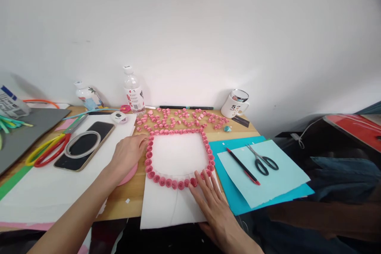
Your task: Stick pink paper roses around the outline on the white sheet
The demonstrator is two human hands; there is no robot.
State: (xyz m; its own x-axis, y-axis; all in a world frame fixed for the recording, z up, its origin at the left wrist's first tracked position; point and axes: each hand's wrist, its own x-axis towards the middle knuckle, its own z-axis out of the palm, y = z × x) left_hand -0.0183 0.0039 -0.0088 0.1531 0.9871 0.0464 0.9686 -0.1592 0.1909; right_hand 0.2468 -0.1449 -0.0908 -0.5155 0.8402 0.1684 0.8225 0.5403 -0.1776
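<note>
Pink rolled paper roses (174,184) form a rounded rectangular border around a white panel (178,152) in the middle of the desk. A white paper sheet (166,210) lies under its lower part. My left hand (127,151) is at the border's upper left edge, its fingers bent together; their tips and anything in them are hidden. My right hand (214,202) is open, fingers spread over the lower right corner and touching the roses there. Many loose small pink rolls (178,119) are scattered behind the border. A pink paper disc (127,175) lies partly under my left forearm.
To the right, scissors (262,162) and a black-and-red pen (242,166) rest on light blue paper (268,190). A mug (233,105) and a bottle (133,93) stand by the wall. At left lie a phone (102,133) and red-and-yellow scissors (53,151).
</note>
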